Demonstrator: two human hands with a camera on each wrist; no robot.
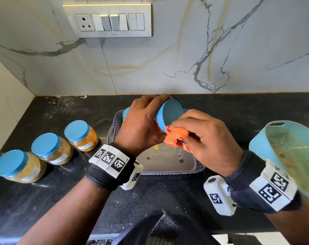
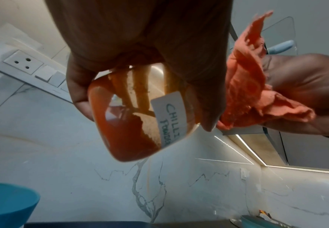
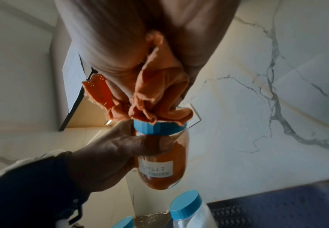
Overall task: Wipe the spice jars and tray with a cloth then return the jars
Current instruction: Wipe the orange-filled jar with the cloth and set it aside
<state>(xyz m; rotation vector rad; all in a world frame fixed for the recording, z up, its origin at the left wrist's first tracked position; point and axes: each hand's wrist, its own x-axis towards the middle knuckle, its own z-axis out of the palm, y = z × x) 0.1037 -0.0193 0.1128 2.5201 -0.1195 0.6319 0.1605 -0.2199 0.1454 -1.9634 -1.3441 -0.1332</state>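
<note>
A: Nearest us, our two forearms are reaching over the dark counter (image 1: 220,106), each wearing a black wrist strap with printed markers. What are we seeing on the far left?

B: Three jars (image 1: 53,149) with blue lids are standing in a slanting row on the counter, well apart from the tray (image 1: 167,165). Their fillings are looking yellowish to orange.

A: And moving right?

B: Our left hand (image 1: 141,126) is wrapping its fingers and thumb round the chilli jar (image 2: 132,120), holding it tilted above the tray with its lid (image 1: 170,114) facing us. The label is reading "CHILLI POWDER" and red powder is lying inside.

A: The cloth?

B: Our right hand (image 1: 208,138) is pinching the bunched orange cloth (image 1: 176,138) in curled fingers and pressing it against the lid's edge. In the right wrist view the cloth is sitting on top of the lid.

A: Are other jars sitting in the tray?

B: The right wrist view is showing two more blue lids below; one belongs to a jar of white contents (image 3: 190,212). We cannot tell exactly where they are standing.

A: Furthest right?

B: A teal mesh basket (image 1: 291,156) is sitting beside our right wrist. Behind everything, a switch panel (image 1: 107,20) is sitting on the marble wall.
</note>
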